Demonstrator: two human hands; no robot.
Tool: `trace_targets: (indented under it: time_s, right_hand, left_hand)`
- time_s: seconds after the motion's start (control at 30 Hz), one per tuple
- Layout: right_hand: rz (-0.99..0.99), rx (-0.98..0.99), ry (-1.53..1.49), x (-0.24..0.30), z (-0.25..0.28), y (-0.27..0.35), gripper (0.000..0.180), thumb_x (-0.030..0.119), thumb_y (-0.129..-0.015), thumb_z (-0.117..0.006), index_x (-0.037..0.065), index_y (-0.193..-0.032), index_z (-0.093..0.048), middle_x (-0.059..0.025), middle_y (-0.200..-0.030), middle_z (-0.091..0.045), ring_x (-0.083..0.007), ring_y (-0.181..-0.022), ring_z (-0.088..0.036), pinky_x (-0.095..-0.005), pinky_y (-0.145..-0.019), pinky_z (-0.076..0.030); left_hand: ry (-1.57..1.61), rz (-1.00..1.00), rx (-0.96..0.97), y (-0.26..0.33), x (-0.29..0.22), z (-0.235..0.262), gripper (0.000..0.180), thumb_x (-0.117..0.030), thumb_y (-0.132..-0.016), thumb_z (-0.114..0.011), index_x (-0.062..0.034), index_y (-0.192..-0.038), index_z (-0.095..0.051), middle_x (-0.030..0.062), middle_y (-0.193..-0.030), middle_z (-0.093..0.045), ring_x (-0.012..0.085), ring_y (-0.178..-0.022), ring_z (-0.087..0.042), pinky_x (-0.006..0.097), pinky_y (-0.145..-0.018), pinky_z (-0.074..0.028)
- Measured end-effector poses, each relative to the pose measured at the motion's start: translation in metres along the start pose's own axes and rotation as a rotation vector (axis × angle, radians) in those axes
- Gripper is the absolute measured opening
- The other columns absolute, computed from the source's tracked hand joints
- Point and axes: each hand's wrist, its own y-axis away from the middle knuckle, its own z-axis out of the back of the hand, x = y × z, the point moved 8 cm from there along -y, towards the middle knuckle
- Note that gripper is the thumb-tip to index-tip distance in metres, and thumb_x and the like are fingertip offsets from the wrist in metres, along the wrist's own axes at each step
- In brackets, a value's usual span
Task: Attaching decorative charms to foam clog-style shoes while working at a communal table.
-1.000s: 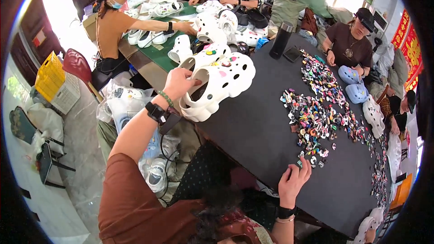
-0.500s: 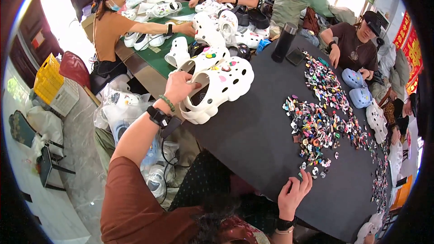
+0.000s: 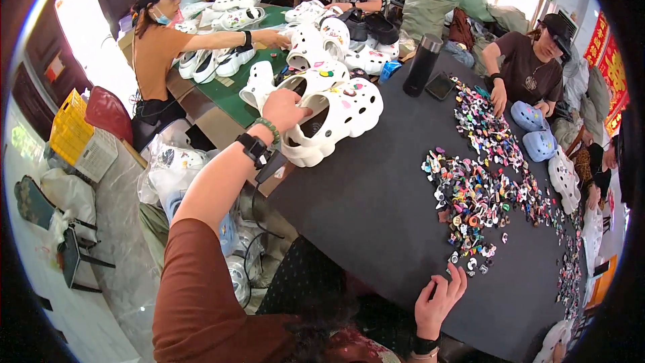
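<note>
Shoe-positioning, I judge: left hand pinches white shoe, right hand loosely spread (near charms); steady grip needed next.

We lose part of the rear white clog behind the front white clog, and the left hand covers some of both. Most shoe charms are too small for us to identify. We cannot tell whether the right hand touches one; the lower edge cuts off its forearm.
</note>
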Motion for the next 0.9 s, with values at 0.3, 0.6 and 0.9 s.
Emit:
trace_targets:
  time_s: [0.3,0.6,0.9]
  right_hand:
    - [-0.008,0.008,-0.009,0.0,0.0,-0.004,0.014,-0.003,-0.078,-0.059,0.002,-0.091,-0.056,-0.0193,-0.13,-0.05,-0.0444,-0.128,-0.039,-0.0557,-0.103,-0.033]
    - [-0.034,0.013,-0.02,-0.003,-0.006,-0.002,0.015,-0.004,-0.076,-0.059,0.002,-0.09,-0.056,-0.0177,-0.128,-0.052,-0.043,-0.128,-0.04,-0.0546,-0.104,-0.033]
    - [-0.03,0.021,-0.029,0.004,0.001,-0.006,0.016,-0.004,-0.075,-0.058,0.002,-0.089,-0.056,-0.0172,-0.126,-0.053,-0.0426,-0.126,-0.042,-0.054,-0.103,-0.034]
  left_hand:
    - [-0.266,0.209,-0.138,-0.084,0.018,0.003,0.036,-0.038,-0.077,-0.075,-0.0109,-0.1,-0.074,0.0106,-0.102,-0.072,0.0287,-0.098,-0.07,0.046,-0.078,-0.055]
    - [-0.196,0.616,-0.279,-0.1,0.087,0.027,0.028,-0.023,-0.082,-0.066,-0.0121,-0.107,-0.072,0.0115,-0.116,-0.069,0.0298,-0.108,-0.067,0.047,-0.088,-0.054]
    - [-0.205,0.385,-0.288,-0.087,0.089,0.027,0.03,-0.031,-0.076,-0.073,-0.0083,-0.096,-0.072,0.0161,-0.099,-0.071,0.0353,-0.098,-0.068,0.05,-0.081,-0.053]
